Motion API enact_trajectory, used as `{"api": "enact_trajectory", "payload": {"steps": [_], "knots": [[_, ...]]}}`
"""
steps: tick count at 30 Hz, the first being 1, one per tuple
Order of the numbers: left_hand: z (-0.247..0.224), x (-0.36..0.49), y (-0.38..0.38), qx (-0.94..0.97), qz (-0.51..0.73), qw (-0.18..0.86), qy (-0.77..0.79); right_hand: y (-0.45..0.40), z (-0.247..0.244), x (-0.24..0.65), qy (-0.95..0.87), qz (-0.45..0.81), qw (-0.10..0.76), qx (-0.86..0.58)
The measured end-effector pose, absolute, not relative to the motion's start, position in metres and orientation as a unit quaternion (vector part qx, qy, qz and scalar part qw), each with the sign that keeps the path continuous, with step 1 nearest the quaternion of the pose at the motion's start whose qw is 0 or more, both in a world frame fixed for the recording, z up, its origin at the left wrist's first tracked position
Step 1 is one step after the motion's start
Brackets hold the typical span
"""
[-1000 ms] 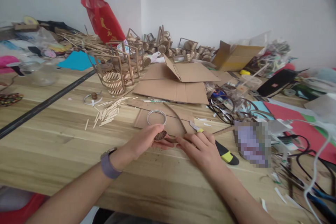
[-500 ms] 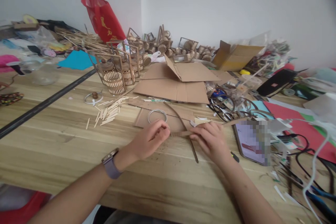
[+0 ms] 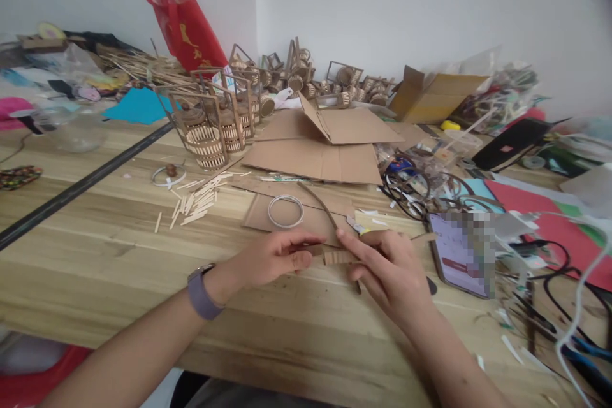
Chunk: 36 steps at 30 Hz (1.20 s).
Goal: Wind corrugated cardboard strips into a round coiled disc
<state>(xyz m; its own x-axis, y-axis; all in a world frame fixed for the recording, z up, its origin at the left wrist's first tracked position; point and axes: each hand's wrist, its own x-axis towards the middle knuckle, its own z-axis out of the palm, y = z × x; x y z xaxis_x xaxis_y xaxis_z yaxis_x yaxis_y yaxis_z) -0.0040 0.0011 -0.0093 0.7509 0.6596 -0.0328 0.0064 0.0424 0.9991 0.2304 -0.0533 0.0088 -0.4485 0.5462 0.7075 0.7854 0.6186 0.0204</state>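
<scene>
My left hand pinches a small dark brown strip between thumb and fingers. Just right of it, my right hand grips a wider brown strip with fine cross ridges on its end; the right fingers hide part of it. The two pieces are close together, and I cannot tell whether they touch. A thin, curved dark strip passes under my right fingers. Beyond my left hand, a pale ring lies on a flat cardboard piece.
Loose pale sticks and a ring with a brown bead lie left. Behind stand small slatted baskets and folded cardboard. At right are a phone, cables and blue-handled pliers.
My hands have moved slightly apart at the fingertips, and the left fingers have loosened from a tight curl. The ridged end of the wider strip now shows between them.
</scene>
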Motion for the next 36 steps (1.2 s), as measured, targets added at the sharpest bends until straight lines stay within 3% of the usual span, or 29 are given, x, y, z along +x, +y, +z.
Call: {"api": "enact_trajectory", "payload": {"steps": [21, 36], "knots": [[0.003, -0.002, -0.021, 0.731, 0.303, 0.563, 0.239, -0.073, 0.008, 0.208, -0.834, -0.133, 0.366, -0.391], [0.006, -0.003, -0.023, 0.747, 0.27, 0.559, 0.239, -0.074, 0.009, 0.21, -0.82, -0.131, 0.384, -0.404]]}}
